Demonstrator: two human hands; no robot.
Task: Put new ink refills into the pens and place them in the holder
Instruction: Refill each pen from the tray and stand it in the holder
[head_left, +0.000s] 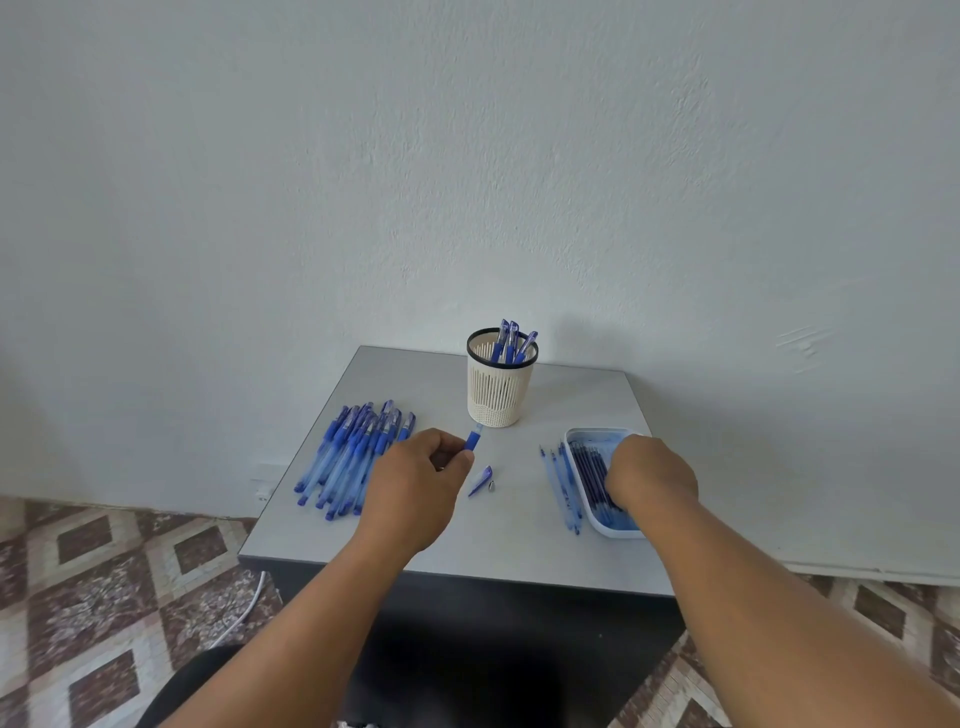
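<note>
My left hand (421, 480) grips a blue pen barrel (474, 439) whose open end points toward the holder. A pen cap (481, 479) and a small metal tip (492, 487) lie on the table just right of that hand. My right hand (652, 475) reaches down into the white tray (587, 434) of dark refills (589, 465); its fingertips are hidden, so any grasp cannot be made out. The cream slotted holder (500, 389) stands at the back with three capped pens in it.
A pile of several blue pens (350, 454) lies at the left of the small grey table (415, 540). A few refills (558, 486) lie beside the tray's left rim. A wall stands behind; patterned floor and a white cable (244, 610) lie below left.
</note>
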